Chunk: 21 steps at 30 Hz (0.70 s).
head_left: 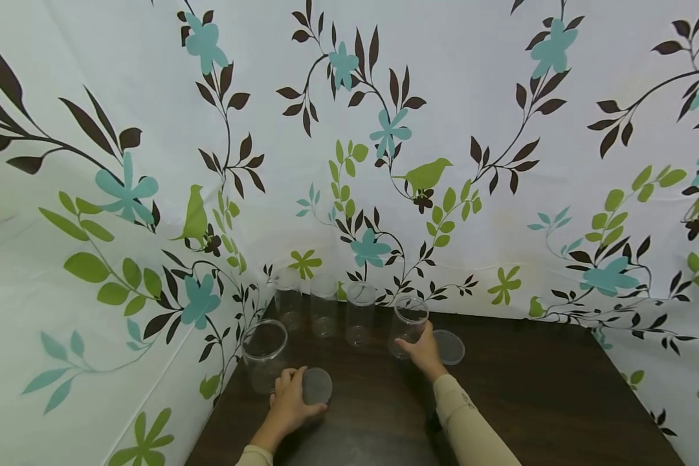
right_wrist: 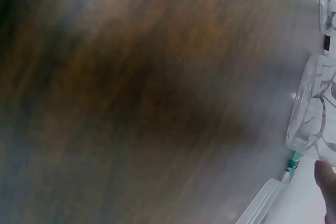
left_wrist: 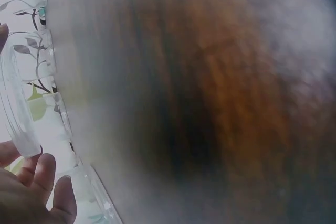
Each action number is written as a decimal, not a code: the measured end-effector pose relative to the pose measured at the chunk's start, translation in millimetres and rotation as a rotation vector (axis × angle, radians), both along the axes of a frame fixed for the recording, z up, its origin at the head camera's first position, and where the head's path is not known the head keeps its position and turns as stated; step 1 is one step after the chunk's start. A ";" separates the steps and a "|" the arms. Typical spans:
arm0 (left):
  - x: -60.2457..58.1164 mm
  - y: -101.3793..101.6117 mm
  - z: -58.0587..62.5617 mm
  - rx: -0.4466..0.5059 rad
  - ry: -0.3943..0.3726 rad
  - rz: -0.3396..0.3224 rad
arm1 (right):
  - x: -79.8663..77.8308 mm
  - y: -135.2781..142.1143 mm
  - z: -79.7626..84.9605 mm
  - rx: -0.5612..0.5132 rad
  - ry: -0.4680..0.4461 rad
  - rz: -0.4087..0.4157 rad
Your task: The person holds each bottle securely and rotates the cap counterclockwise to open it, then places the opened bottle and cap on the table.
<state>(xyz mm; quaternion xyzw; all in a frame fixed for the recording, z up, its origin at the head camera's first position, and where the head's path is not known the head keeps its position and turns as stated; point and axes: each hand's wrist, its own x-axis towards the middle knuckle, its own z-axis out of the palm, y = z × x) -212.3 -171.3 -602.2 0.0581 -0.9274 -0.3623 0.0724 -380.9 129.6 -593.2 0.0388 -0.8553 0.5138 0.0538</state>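
Observation:
My left hand (head_left: 289, 402) pinches a clear round lid (head_left: 317, 386) above the near left part of the table. The left wrist view shows this lid (left_wrist: 20, 106) edge-on beside the fingertips. Just behind that hand stands a wide clear plastic jar (head_left: 262, 362), its top uncovered. Farther right, my right hand (head_left: 424, 353) grips a slimmer clear jar (head_left: 410, 314) round its side, thumb at the near left. This jar (right_wrist: 310, 108) stands upright with its rim uncovered. Flat on the table, right of it, lies another clear lid (head_left: 449, 347).
Three clear jars, a left one (head_left: 288, 301), a middle one (head_left: 323, 307) and a right one (head_left: 360, 315), stand in a row at the back. Behind them hangs a leaf-and-bird patterned sheet (head_left: 472, 226). The dark wooden table (head_left: 530, 388) extends to the right.

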 end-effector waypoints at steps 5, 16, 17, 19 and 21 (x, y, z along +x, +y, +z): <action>-0.3 0.0 4.1 -0.040 -0.027 0.012 | -2.9 3.4 -0.1 0.022 -0.001 -0.012; 6.2 -3.6 -6.2 -0.179 -0.043 0.049 | -3.1 0.1 -0.9 0.059 0.026 -0.013; 6.9 -3.4 -6.8 -0.193 -0.038 0.049 | -2.8 0.0 -1.3 0.056 0.029 -0.014; 8.5 -2.8 -8.2 -0.222 -0.025 0.049 | -2.3 0.1 -2.6 0.051 0.028 -0.015; 10.4 -1.9 -8.7 -0.254 -0.013 0.048 | -1.8 0.0 -4.7 0.053 0.028 -0.015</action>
